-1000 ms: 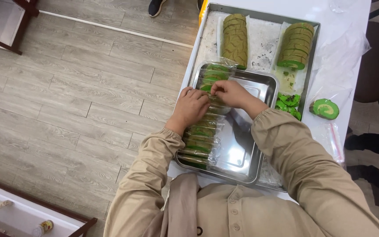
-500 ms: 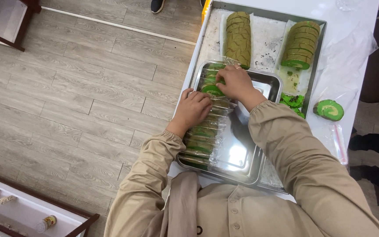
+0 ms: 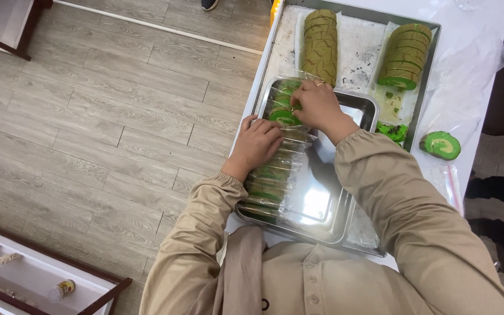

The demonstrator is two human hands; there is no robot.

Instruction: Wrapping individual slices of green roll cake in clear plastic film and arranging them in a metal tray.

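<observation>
Carefully, I keep my left hand (image 3: 259,143) flat, steadying the wrapped green slices (image 3: 272,175) in the steel tray (image 3: 354,105), while my right hand (image 3: 316,104) pinches one wrapped slice (image 3: 284,116) at the row's far end; seat it upright.

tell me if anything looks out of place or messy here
One green roll slice lies alone on the white table, outside both trays. Green crumbs are scattered in the large tray. The wrapped slices under the left hand sit in a neat row.
</observation>
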